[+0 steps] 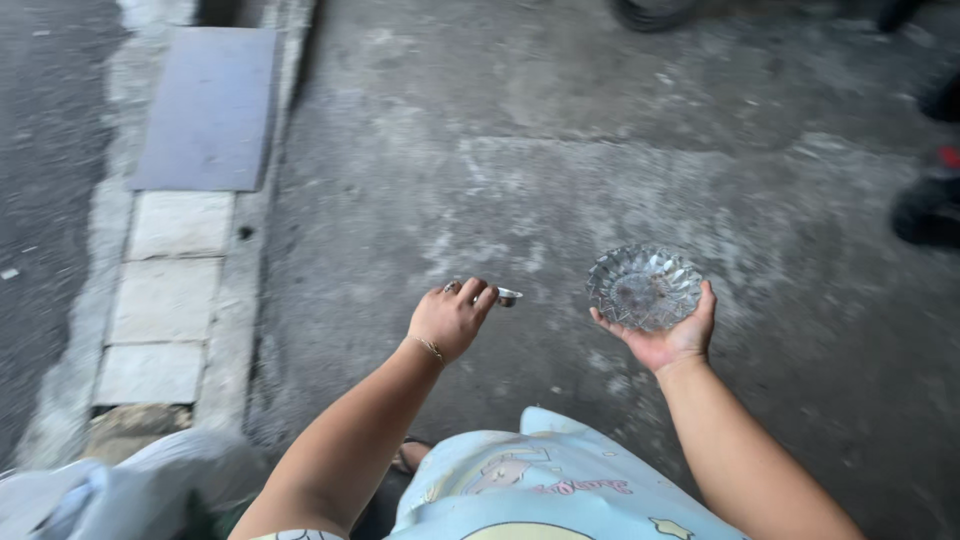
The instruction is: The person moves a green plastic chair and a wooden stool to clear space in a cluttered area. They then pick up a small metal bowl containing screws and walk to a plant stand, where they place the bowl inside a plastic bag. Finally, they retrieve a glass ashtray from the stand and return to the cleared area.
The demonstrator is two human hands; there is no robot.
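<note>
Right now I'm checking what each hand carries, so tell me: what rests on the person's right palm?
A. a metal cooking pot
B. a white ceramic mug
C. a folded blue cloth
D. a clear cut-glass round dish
D: the clear cut-glass round dish sits on the upturned right hand, while the left hand grips a small metal spoon.

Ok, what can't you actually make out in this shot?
- Spoon: only the small metal end shows; the left hand hides the rest, so I can't tell if it holds anything.
- Glass dish on the right hand: too blurred to tell whether it is empty.
- Dark shapes at the right edge: cut off by the frame, unidentifiable.
- White bag at bottom left: cut off and blurred.
</note>
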